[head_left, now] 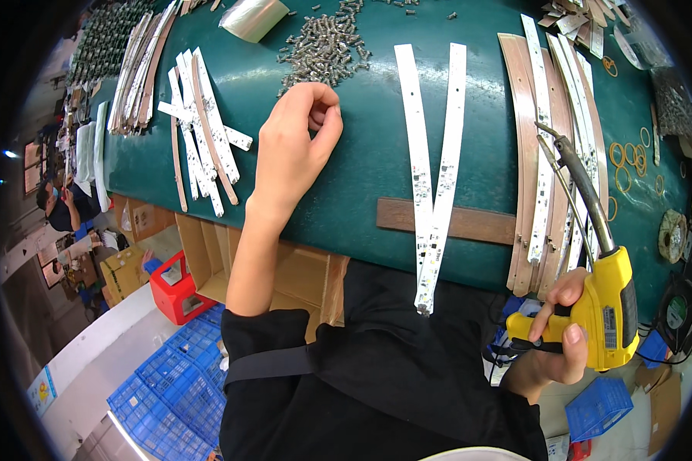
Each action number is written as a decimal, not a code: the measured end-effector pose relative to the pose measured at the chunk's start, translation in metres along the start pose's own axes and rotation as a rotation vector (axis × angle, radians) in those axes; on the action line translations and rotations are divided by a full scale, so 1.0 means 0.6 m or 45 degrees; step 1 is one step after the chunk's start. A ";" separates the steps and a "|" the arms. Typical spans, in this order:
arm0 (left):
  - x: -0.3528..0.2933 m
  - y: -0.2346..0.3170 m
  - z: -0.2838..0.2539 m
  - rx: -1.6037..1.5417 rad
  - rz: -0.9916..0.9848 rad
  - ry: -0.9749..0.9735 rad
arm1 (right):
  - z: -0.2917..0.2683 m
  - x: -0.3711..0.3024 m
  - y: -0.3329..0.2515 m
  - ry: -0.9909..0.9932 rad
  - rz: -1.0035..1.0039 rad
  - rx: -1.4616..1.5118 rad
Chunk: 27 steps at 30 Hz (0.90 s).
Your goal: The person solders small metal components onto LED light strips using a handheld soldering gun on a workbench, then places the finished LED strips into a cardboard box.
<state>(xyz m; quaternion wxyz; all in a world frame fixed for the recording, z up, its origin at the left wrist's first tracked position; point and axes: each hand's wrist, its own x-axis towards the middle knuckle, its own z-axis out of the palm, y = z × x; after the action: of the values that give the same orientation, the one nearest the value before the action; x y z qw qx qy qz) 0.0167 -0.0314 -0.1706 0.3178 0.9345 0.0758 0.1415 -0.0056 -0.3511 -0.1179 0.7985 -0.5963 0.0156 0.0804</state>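
Observation:
My left hand (296,142) is over the table with thumb and fingers curled together, just below a heap of small metal connectors (327,50). Whatever it pinches, if anything, is hidden. My right hand (565,330) grips a yellow soldering gun (611,307), one finger on its trigger. The gun's metal tip points up and left, above stacked strips (546,169). Between my hands, two white LED circuit strips (447,154) form a narrow V. They lie across a brown wooden bar (392,213), their joined lower ends hanging past the table edge.
Loose white and brown strips (204,131) lie crosswise at the left, with another bundle (138,69) behind. A roll of clear film (254,17) sits at the back. Rubber bands (623,157) and a solder spool (673,234) are at the right. Blue crates (173,384) stand below.

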 end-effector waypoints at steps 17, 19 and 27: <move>0.062 0.004 0.040 0.297 0.312 -0.034 | -0.002 -0.006 -0.002 0.023 0.035 -0.007; 0.057 0.006 0.030 0.246 0.253 -0.044 | -0.005 -0.005 -0.002 0.034 0.031 0.005; 0.067 0.013 0.052 0.293 0.496 0.043 | 0.004 -0.009 -0.006 0.085 0.071 -0.002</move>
<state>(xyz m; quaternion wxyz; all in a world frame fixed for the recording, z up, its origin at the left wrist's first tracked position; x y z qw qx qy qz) 0.0647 -0.0462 -0.1810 0.1745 0.9590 -0.0852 0.2063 -0.0108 -0.3503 -0.1131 0.7945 -0.5987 0.0587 0.0827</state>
